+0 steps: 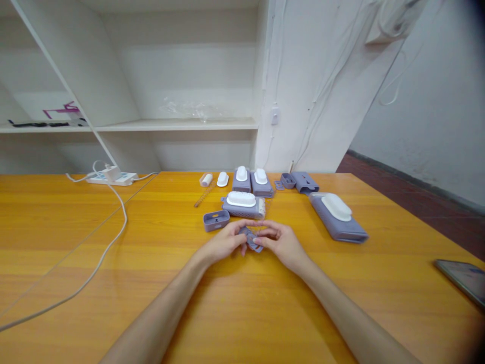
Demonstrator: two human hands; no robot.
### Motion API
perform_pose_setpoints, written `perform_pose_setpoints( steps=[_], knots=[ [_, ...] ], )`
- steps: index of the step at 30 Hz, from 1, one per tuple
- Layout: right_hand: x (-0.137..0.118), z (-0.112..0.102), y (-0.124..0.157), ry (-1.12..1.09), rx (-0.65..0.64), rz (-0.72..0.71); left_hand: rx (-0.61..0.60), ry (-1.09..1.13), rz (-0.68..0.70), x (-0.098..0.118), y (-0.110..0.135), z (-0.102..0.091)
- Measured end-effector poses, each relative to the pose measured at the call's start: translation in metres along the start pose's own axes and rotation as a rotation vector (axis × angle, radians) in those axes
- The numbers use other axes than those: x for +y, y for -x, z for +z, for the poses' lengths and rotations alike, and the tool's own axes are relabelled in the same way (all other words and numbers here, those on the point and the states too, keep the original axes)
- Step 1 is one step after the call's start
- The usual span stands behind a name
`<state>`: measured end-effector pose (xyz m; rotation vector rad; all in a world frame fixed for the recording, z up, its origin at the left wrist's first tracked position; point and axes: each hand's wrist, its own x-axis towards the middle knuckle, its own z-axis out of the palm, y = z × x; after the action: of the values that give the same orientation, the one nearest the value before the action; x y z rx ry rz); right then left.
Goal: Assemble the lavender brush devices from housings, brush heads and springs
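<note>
Between both my hands is a small flat purple-grey plastic piece with cut-outs, held just above the table. My left hand pinches its left side. The thumb and fingers of my right hand close on its right side. A thin coiled spring seems to lie at my right fingers, but it is too fine to be sure. Just beyond my left hand stands a hollow purple-grey oval cup. Behind my hands lies a purple-grey case with a white bristled brush head on top.
Farther back are two more cases with white tops, a loose white oval piece, a long spring and more purple parts. Another case lies right. A phone sits at the right edge; a cable crosses the left.
</note>
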<state>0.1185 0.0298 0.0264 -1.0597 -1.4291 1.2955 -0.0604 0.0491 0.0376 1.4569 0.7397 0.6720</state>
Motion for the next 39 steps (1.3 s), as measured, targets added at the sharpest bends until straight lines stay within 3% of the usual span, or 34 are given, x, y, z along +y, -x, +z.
perform_pose_setpoints(
  steps=[10,19,27,39],
  knots=[
    [0.009,-0.006,-0.003,-0.048,-0.088,0.094,-0.102,-0.132,-0.021,0.003,0.002,-0.002],
    [0.001,-0.009,-0.004,0.15,-0.067,0.055,-0.196,-0.087,-0.042,0.004,0.002,0.002],
    [0.004,-0.005,-0.004,0.07,-0.086,-0.005,-0.089,0.069,-0.089,0.002,0.0,0.006],
    [0.008,0.001,0.0,0.113,-0.026,-0.077,0.016,0.132,-0.029,-0.005,-0.001,0.008]
  ],
)
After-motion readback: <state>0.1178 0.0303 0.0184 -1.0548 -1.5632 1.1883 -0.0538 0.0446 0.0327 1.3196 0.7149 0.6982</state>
